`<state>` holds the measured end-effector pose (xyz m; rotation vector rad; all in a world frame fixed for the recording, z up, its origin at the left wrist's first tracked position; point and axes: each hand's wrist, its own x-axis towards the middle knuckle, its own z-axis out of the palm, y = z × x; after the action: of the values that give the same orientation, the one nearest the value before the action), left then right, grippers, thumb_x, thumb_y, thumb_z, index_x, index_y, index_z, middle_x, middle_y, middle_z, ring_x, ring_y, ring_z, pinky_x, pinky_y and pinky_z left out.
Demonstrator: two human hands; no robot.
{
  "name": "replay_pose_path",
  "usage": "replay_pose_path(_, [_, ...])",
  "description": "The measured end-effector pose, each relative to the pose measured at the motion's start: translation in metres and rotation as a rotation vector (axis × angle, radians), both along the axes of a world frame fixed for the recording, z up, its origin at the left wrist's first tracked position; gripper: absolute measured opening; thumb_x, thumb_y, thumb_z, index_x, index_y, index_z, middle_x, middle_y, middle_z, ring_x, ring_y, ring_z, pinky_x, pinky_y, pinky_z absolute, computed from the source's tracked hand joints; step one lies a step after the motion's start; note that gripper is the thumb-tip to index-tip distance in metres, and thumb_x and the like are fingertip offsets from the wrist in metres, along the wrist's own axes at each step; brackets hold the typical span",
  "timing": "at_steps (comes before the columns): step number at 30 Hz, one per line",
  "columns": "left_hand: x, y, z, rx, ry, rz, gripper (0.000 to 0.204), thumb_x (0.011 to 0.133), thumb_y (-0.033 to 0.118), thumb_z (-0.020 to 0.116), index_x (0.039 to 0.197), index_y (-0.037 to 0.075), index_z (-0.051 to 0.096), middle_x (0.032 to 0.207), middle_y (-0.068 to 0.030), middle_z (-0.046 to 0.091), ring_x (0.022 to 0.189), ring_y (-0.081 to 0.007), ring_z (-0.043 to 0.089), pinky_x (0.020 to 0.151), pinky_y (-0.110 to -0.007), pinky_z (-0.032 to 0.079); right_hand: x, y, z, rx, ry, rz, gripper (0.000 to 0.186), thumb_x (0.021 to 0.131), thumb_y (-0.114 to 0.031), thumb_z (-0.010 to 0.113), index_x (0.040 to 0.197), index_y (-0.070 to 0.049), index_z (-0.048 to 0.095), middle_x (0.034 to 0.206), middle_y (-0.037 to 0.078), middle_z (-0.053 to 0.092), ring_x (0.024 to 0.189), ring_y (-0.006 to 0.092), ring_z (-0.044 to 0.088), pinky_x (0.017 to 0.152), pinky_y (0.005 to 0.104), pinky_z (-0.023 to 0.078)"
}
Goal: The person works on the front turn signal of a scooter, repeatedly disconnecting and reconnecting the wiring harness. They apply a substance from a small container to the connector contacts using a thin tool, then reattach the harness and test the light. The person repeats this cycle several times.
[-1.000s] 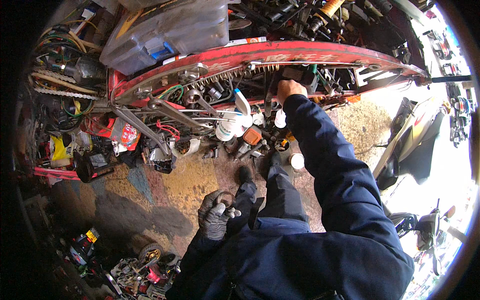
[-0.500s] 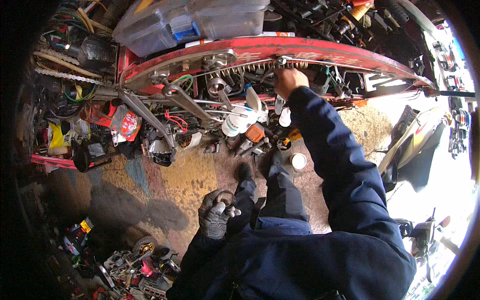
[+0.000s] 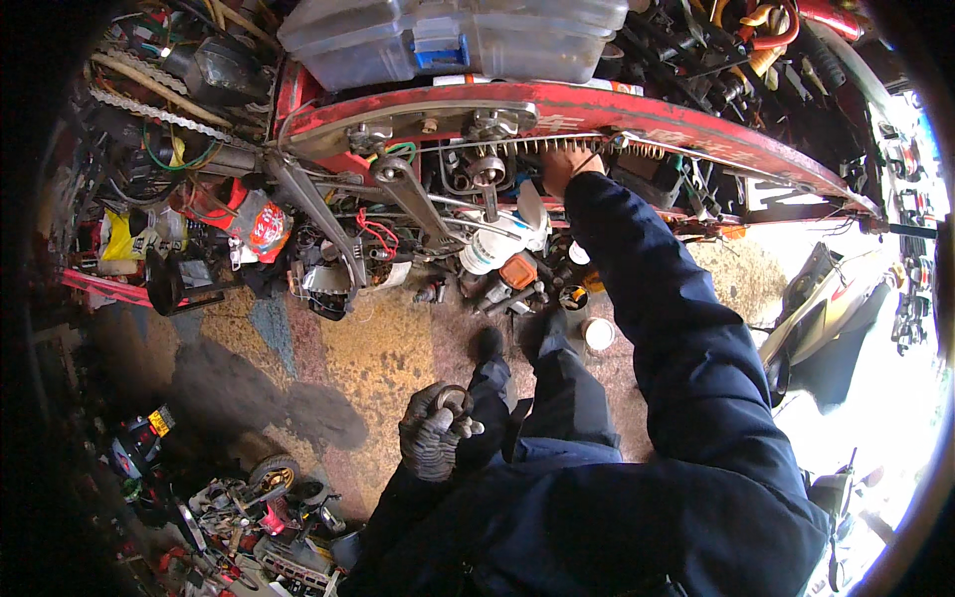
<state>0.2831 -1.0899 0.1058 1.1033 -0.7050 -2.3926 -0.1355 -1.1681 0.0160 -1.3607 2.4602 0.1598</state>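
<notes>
My left hand (image 3: 430, 446), in a grey knitted work glove, is closed around a dark round metal ring (image 3: 455, 401) in front of my body. My bare right hand (image 3: 570, 167) reaches into the red metal rack (image 3: 637, 111), just below its curved rail. Its fingers are hidden behind the rail and a long coil spring (image 3: 637, 148), so their grip does not show. Left of this hand hang several wrenches, among them a ring-ended wrench (image 3: 487, 177) and a larger wrench (image 3: 408, 194).
On the rack stands a translucent plastic case (image 3: 358, 45) with a blue latch. Below are a white plastic bottle (image 3: 487, 249), an orange-topped part (image 3: 518, 271) and an open white tub (image 3: 598, 333). A scooter (image 3: 831, 308) stands at right; motorcycle parts (image 3: 269, 497) lie lower left.
The view has shifted, so the rack appears farther right. My right hand has moved left along the rail and deeper behind it. My left hand still holds the ring.
</notes>
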Motion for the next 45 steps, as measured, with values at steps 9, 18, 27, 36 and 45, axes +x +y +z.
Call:
replay_pose_path(9, [-0.018,-0.008,0.013,-0.112,-0.003,-0.076,0.044,0.084,0.016,0.064,0.124,0.004,0.050,0.082,-0.0116,0.061,0.063,-0.0214,0.061,0.066,-0.047,0.057,0.050,0.105,0.078,-1.489,-1.694,-0.792,0.006,0.085,-0.002,0.049,0.082,-0.007,0.051,0.068,0.009,0.058,0.054,0.0205,0.060,0.044,0.0307,0.047])
replay_pose_path(18, [-0.171,-0.036,0.155,-0.692,0.376,-0.434,0.029,0.083,0.013,0.053,0.110,0.003,0.057,0.088,-0.0066,0.061,0.067,-0.0123,0.058,0.057,-0.025,0.049,0.127,0.273,0.171,-1.822,-1.516,-0.851,0.008,0.088,-0.008,0.055,0.087,-0.009,0.047,0.081,0.012,0.060,0.057,0.0166,0.053,0.047,0.0276,0.045])
replay_pose_path(27, [-0.359,-0.052,0.228,-1.066,0.606,-0.647,0.043,0.098,0.031,0.043,0.129,0.002,0.049,0.126,-0.0140,0.054,0.108,-0.0240,0.057,0.091,-0.039,0.050,0.236,0.479,0.198,-2.138,-0.974,-1.171,0.011,0.082,-0.007,0.063,0.089,-0.005,0.055,0.080,0.010,0.062,0.063,0.0203,0.062,0.052,0.0298,0.048])
replay_pose_path(36, [-0.166,0.313,0.132,-0.694,0.470,-1.429,0.020,0.081,0.004,0.062,0.100,0.004,0.061,0.097,-0.0069,0.062,0.068,-0.0117,0.060,0.060,-0.024,0.051,0.337,0.627,0.188,-2.398,-0.902,-1.189,0.007,0.088,-0.005,0.057,0.093,-0.006,0.051,0.084,0.009,0.061,0.069,0.0197,0.066,0.054,0.0314,0.055])
replay_pose_path(45, [-0.081,0.531,0.132,-0.881,0.532,-1.895,0.007,0.090,0.008,0.059,0.096,0.003,0.059,0.070,-0.0020,0.062,0.056,-0.0056,0.054,0.052,-0.021,0.045,0.437,0.780,0.190,-2.591,-0.599,-1.264,0.006,0.088,-0.004,0.057,0.092,-0.004,0.053,0.081,0.010,0.062,0.066,0.0207,0.065,0.054,0.0323,0.056])
